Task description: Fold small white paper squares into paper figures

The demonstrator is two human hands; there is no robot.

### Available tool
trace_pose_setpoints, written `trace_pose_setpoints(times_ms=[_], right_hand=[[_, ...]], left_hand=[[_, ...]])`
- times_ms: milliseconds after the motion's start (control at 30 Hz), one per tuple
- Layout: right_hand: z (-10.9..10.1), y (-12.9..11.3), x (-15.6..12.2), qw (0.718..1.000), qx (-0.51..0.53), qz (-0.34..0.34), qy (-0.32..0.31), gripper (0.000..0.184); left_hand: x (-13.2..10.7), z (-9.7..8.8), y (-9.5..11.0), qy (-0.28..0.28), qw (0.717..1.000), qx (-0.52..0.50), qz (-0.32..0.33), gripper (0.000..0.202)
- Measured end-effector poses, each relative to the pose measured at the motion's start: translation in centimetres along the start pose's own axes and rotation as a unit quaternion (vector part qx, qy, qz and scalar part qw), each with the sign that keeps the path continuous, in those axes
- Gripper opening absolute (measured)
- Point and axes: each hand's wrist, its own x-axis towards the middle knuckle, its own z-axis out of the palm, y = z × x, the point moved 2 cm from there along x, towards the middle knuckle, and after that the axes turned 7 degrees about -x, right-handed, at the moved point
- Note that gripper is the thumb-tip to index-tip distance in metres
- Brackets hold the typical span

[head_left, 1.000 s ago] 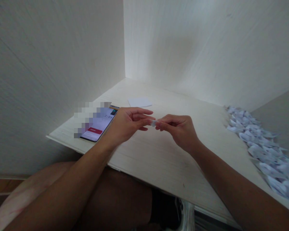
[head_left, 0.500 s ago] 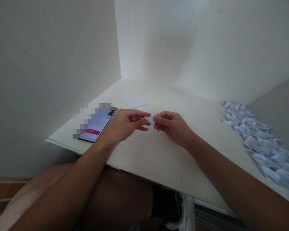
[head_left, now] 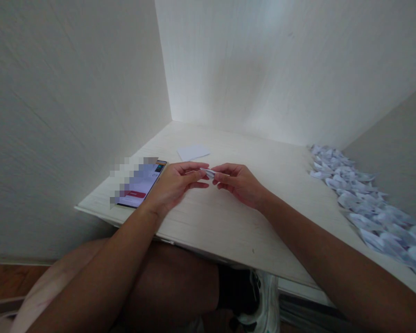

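Observation:
Between my two hands, above the middle of the table, is a small folded piece of white paper point(head_left: 209, 173). The fingertips of my left hand point(head_left: 182, 182) pinch its left end. On the other side, the thumb and fingers of my right hand point(head_left: 236, 183) grip its right end. A flat white paper sheet point(head_left: 193, 151) lies on the table just beyond my left hand. The folded paper is narrow and partly covered by my fingers, so its exact shape is hard to make out.
A phone point(head_left: 138, 185) with a lit screen, partly pixelated, lies left of my left wrist. Along the right side of the white table point(head_left: 208, 231) runs a long heap of folded white papers point(head_left: 364, 203). Pale walls point(head_left: 235, 69) enclose the table's back and sides.
The small paper has turned between my fingers and now looks narrower. My hands are slightly closer together, and the whole view has shifted a little.

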Motion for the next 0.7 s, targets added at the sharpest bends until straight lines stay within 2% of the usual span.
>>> trace_pose_setpoints(times_ms=[300, 600, 700], right_hand=[[0.48, 0.08, -0.37, 0.996, 0.072, 0.047, 0.014, 0.031], [0.69, 0.32, -0.38, 0.994, 0.087, 0.048, 0.053, 0.032], [0.67, 0.47, -0.33, 0.993, 0.09, 0.049, 0.062, 0.032]], left_hand=[[0.05, 0.25, -0.24, 0.016, 0.999, -0.026, -0.038, 0.023], [0.05, 0.37, -0.32, 0.046, 0.991, -0.063, -0.109, 0.012], [0.07, 0.56, -0.31, 0.043, 0.99, -0.075, -0.112, 0.01]])
